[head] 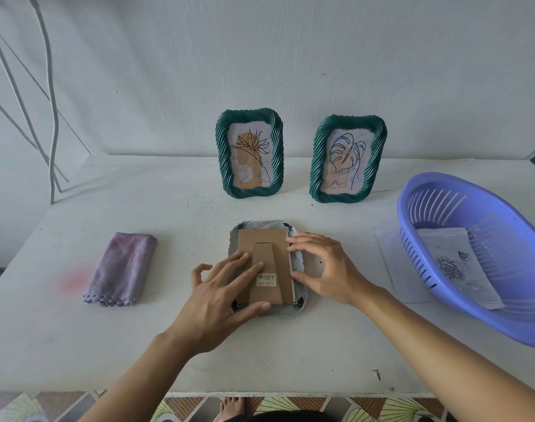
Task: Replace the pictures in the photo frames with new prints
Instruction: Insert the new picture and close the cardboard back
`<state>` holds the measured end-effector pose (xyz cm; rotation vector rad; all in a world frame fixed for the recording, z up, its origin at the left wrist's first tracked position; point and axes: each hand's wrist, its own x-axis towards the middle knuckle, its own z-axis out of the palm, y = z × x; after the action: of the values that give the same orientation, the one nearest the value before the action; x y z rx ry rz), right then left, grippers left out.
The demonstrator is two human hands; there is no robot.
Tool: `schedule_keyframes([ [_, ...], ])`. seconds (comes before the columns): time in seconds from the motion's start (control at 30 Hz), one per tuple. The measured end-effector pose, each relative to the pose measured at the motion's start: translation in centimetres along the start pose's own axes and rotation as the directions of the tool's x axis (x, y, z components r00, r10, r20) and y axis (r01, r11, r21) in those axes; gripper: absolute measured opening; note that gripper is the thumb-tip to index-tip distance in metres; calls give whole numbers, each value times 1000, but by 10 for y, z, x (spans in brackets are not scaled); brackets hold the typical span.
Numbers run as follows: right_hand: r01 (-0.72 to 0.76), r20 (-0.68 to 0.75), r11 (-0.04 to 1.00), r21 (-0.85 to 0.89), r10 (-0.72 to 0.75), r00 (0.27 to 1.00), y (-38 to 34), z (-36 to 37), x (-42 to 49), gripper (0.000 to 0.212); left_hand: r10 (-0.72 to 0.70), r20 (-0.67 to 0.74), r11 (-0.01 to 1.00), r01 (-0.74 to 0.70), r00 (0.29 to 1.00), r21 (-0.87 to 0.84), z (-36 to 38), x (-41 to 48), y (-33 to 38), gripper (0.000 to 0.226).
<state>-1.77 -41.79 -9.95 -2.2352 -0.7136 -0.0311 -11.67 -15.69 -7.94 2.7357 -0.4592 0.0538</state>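
Note:
A grey photo frame lies face down in the middle of the white table, its brown cardboard backing with a barcode sticker facing up. My left hand rests flat on the backing, fingers straight, thumb at the frame's near edge. My right hand touches the frame's right edge with its fingertips and thumb. Two green rope-edged frames stand against the wall: one with a flower drawing, one with a leaf drawing. A rose print lies in the purple basket.
A folded purple cloth lies to the left of the frame. A white sheet of paper sticks out from under the basket at the right. The table's front edge is close to me; tiled floor shows below.

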Motion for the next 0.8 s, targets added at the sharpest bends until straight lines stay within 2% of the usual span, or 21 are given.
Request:
schedule_keyframes([
  [0.17, -5, -9, 1000, 15, 5, 1000, -1, 0, 0, 44, -13, -13, 999, 13, 1000, -31, 3, -1, 5, 70],
  [0.43, 5, -11, 1000, 23, -4, 1000, -3, -2, 1, 51, 30, -30, 999, -30, 999, 12, 1, -1, 0, 75],
  [0.67, -2, -9, 999, 32, 2, 1000, -4, -3, 1, 53, 123, -1, 982, -122, 992, 148, -9, 8, -1, 77],
  [0.8, -8, -3, 999, 39, 9, 1000, -4, -3, 0, 56, 81, -58, 992, -75, 995, 102, 0, 1, 0, 77],
])
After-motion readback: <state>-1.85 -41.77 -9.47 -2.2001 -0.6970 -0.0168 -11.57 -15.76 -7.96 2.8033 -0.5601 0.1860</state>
